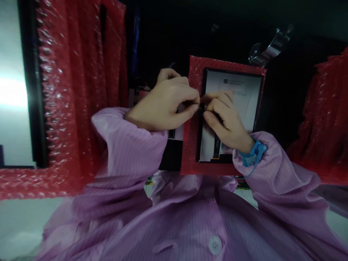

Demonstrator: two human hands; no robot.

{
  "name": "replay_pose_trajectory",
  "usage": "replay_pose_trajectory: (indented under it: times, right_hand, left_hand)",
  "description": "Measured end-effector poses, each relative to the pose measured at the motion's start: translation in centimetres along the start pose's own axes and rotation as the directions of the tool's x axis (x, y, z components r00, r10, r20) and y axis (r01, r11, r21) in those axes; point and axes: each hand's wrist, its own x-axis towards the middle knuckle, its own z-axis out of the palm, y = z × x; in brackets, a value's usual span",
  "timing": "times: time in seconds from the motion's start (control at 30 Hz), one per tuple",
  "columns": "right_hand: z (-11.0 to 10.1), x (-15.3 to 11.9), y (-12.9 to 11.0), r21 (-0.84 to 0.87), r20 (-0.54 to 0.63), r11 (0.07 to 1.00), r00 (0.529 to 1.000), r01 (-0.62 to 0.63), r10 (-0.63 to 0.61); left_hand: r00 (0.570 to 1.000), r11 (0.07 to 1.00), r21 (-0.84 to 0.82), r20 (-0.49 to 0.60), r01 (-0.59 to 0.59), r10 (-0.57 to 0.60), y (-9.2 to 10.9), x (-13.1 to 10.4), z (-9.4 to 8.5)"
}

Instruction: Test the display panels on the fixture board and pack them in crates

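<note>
A flat display panel (246, 108) with a pale back and black edges lies on a red bubble-wrap sheet (190, 152) in front of me. My left hand (174, 101) reaches over the panel's left edge, thumb and forefinger pinched on a small dark piece (200, 110). What kind of piece it is, I cannot make out. Close against it from the other side is my right hand (225, 116), held over the panel with thumb and fingers drawn together; what lies between them is hidden. A dark flex cable (216, 145) shows on the panel below this hand.
At far left, another panel (13, 90) rests on a stack of red bubble wrap (81, 90). More red bubble wrap (323, 108) is piled at right. A shiny metal tape dispenser-like object (269, 49) stands behind the panel. A blue wrist strap (254, 153) with a cord circles my right wrist.
</note>
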Motion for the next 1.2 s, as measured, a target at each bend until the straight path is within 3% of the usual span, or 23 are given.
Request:
replay_pose_trajectory:
  times: [0.6, 0.93, 1.2]
  right_hand:
    - [0.27, -0.02, -0.27, 0.004, -0.008, 0.999, 0.999, -0.037, 0.037]
    - [0.02, -0.13, -0.39, 0.057, 0.007, 0.998, 1.000, -0.016, 0.016]
    - [0.07, -0.19, -0.21, 0.062, 0.002, 0.998, 1.000, -0.002, 0.002]
  left_hand:
    - [1.000, 0.997, 0.079, -0.017, -0.020, 0.022, -0.06, 0.07, 0.29]
    - [0.999, 0.998, -0.069, -0.031, 0.014, -0.016, -0.08, -0.31, 0.12]
    - [0.999, 0.998, -0.066, -0.037, 0.002, -0.005, -0.39, -0.44, 0.15]
